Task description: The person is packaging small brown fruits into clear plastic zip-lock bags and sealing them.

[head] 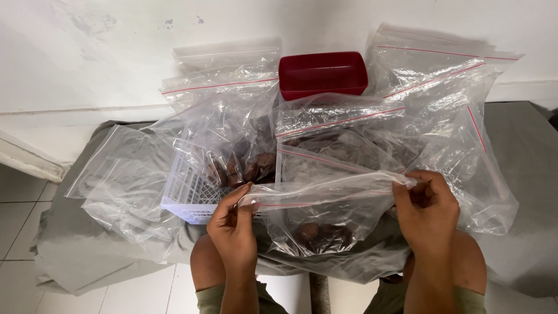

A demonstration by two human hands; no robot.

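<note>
The fingers (247, 192) of the left hand (232, 229) pinch the left end of the mouth of a clear plastic zip bag with a thin red line along its seal (325, 212), and the right hand (427, 212) pinches the right end in the same way, so both hands are closed on this bag and pull its top edge flat between them. I see the bag hanging in front of the knees, just below a white plastic basket with a grid wall (189, 189). Inside the bag, at the bottom, lie some dark brown rounded pieces (317, 232); what they are exactly I cannot tell.

As I judge it, the step in hand is the closing of the seal, which seems not yet pressed together in the middle. The next move calls for sliding the thumbs along the red line with even pressure while the edge is held straight.

Behind the basket a second clear bag with brown pieces (241, 157) leans, many empty clear zip bags (442, 93) lie around, and a red rectangular plastic box (323, 72) stands near the white wall (87, 52). All rests on a grey cloth (523, 157).
</note>
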